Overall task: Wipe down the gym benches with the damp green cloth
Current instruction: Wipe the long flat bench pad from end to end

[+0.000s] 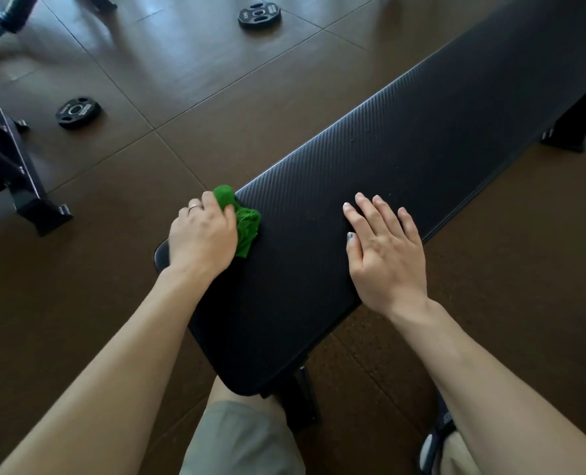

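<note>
Both forearms are bare, no sleeves showing. The left hand (pixel 202 236) wears a thin ring (pixel 193 207) on one finger. The right hand (pixel 386 255) has a dark-painted thumbnail. Grey-khaki shorts (pixel 240 440); a dark sandal (pixel 437 437) below.

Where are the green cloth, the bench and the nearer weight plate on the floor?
green cloth (pixel 248 222), head view, on the bunched fabric right of the fingers.
bench (pixel 404 138), head view, on the bare black pad.
weight plate (pixel 78 112), head view, on its flat face.
</note>
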`<state>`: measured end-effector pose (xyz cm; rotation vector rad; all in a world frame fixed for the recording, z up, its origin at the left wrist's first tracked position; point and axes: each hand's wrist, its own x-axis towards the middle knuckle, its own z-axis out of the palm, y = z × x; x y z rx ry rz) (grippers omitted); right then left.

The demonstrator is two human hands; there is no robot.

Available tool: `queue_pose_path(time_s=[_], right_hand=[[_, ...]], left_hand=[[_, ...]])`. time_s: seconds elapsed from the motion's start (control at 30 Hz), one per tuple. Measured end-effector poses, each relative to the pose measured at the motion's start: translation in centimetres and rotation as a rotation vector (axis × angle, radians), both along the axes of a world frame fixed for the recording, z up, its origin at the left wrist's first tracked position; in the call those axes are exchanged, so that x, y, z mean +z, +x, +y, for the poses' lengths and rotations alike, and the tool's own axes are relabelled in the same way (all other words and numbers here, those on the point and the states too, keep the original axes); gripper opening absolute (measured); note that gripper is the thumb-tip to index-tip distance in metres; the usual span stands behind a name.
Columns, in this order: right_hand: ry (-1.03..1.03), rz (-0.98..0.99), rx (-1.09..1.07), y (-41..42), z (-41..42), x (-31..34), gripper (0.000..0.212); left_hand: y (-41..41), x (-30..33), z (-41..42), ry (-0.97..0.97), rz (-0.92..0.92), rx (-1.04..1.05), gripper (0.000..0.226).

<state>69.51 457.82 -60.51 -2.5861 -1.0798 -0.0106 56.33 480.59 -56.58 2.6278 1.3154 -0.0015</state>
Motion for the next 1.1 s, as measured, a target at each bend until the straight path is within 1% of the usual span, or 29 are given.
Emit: queue_pose_path(time_s=[0.1,0.17,0.23,0.33,0.4,0.47,0.5,0.6,0.67,0.73,0.8,0.87,0.93,1.0,1.1], right_hand=[[0.000,-0.014,-0.017,-0.1,0.1,0.0,0.056],[-0.008,-0.022,-0.018,-0.2,0.1,-0.1,0.056],[-0.009,-0.020,-0.009,-0.1,0.1,0.0,0.056],[0.004,0.019,0.038,0.0,-0.2,0.2,0.059],[0.076,0.080,0.047,0.2,-0.9,0.5,0.057],[0.179,0.126,-0.034,0.9,-1.8,0.8,0.051],[0.191,0.123,-0.083,1.5,-2.3,1.0,0.049],[0.076,0.121,-0.135,3.2,-2.9,1.0,0.052],[0.010,0.139,-0.117,3.6,-2.7,0.6,0.054],[0.003,0.146,-0.106,3.7,-2.7,0.5,0.055],[-0.027,0.163,-0.085,3.9,-3.1,0.8,0.054],[-0.065,0.173,-0.052,4.4,-3.9,1.2,0.053],[-0.069,0.161,-0.036,4.8,-4.4,1.4,0.053],[-0.063,0.159,-0.030,4.7,-4.5,1.4,0.052],[-0.037,0.180,-0.035,4.7,-4.0,1.4,0.052]], left_hand=[[6.1,-0.3,-0.6,-0.034,0.012,-0.044,0.046],[9.6,-0.9,-2.2,-0.005,0.004,-0.088,0.052],[10.8,-1.2,-4.8,0.014,-0.027,-0.169,0.058],[6.5,-1.5,-9.3,-0.027,-0.134,-0.371,0.059],[2.0,-1.2,-11.7,-0.024,-0.180,-0.465,0.059],[-1.5,-0.9,-13.4,-0.002,-0.141,-0.512,0.060],[-2.5,-0.8,-13.8,0.002,-0.102,-0.519,0.061],[-1.4,-0.5,-13.4,-0.004,-0.031,-0.518,0.062],[2.1,-0.7,-12.2,-0.021,-0.047,-0.509,0.063],[6.3,-0.8,-10.8,-0.060,-0.052,-0.471,0.063],[8.7,-0.9,-10.4,-0.073,-0.047,-0.443,0.063],[7.5,-0.8,-11.6,-0.092,-0.046,-0.460,0.063],[3.6,-0.8,-13.9,-0.078,-0.072,-0.515,0.063],[-0.1,-0.5,-16.0,-0.053,-0.049,-0.556,0.064],[0.2,-0.4,-16.3,-0.048,-0.015,-0.569,0.063]])
